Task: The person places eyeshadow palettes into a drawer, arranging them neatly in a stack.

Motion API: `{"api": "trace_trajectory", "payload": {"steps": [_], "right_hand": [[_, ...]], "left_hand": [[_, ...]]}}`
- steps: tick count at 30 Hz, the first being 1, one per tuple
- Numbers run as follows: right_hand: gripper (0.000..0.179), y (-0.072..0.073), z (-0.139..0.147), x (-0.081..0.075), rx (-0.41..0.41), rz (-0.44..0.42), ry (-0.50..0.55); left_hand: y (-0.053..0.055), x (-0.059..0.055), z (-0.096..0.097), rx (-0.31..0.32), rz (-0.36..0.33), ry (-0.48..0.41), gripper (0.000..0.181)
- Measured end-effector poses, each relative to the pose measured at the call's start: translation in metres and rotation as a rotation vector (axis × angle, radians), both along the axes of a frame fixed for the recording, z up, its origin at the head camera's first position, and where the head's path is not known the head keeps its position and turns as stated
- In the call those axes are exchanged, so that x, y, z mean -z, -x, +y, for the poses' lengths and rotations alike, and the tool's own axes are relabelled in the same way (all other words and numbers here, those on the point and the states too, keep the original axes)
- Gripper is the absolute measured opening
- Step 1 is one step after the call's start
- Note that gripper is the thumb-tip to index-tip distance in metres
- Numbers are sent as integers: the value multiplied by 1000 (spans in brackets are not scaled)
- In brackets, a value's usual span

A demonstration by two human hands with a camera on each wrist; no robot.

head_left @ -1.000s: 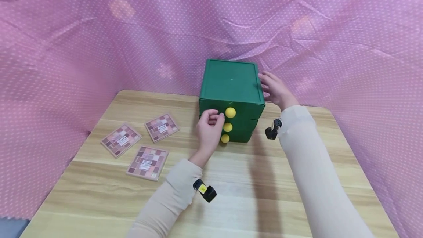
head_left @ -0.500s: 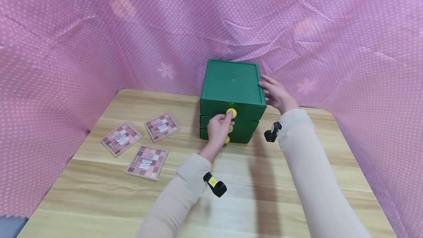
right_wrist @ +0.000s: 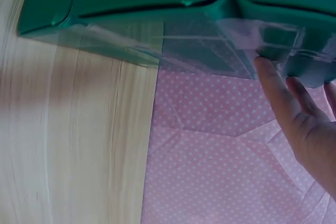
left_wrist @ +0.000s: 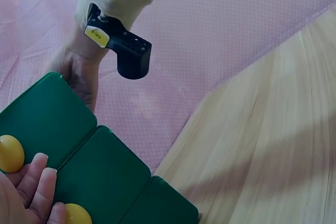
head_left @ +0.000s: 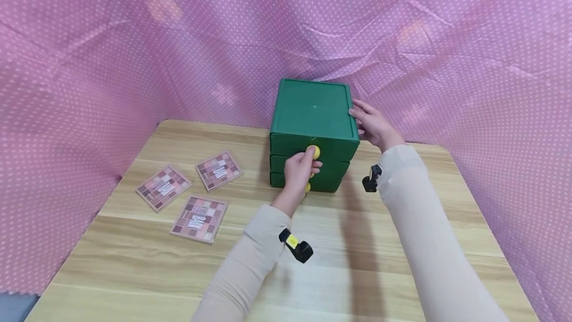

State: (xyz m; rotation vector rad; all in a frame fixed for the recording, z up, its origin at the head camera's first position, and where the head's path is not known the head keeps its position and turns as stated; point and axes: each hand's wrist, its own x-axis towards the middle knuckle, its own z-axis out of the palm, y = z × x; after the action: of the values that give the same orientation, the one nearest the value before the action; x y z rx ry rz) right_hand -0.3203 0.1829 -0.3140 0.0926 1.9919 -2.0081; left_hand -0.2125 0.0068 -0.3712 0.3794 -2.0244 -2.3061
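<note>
A green drawer cabinet (head_left: 313,108) with three stacked drawers stands at the back of the table, every drawer closed. At its front, my left hand (head_left: 298,175) pinches the round yellow knob (head_left: 317,152) of the top drawer. In the left wrist view, that top knob (left_wrist: 10,154) sits by the fingers, and the middle knob (left_wrist: 77,215) shows below them. My right hand (head_left: 377,128) rests its fingertips against the cabinet's right side. In the right wrist view, the spread fingers (right_wrist: 278,93) touch the see-through side wall (right_wrist: 194,51).
Three pink eyeshadow palettes lie flat on the wooden table (head_left: 134,272) at the left: one nearest the cabinet (head_left: 219,171), one at far left (head_left: 164,188), one in front (head_left: 199,219). A pink dotted cloth (head_left: 214,39) hangs behind and at both sides.
My left hand has moved right and onto the top knob, which its fingers now pinch. My right hand has settled slightly lower along the cabinet's side. The palettes have stayed put.
</note>
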Motion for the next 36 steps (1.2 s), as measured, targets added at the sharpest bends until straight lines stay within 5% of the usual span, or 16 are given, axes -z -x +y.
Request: {"api": "trace_trajectory", "payload": {"steps": [13, 25, 36], "right_hand": [[51, -3, 4, 1, -20, -6, 30], [50, -4, 3, 3, -34, 19, 14], [49, -5, 4, 5, -25, 14, 17]], "left_hand": [[-17, 0, -5, 29, -81, -22, 44], [-48, 7, -12, 110, -11, -76, 45], [-71, 9, -15, 142, -24, -120, 42]]}}
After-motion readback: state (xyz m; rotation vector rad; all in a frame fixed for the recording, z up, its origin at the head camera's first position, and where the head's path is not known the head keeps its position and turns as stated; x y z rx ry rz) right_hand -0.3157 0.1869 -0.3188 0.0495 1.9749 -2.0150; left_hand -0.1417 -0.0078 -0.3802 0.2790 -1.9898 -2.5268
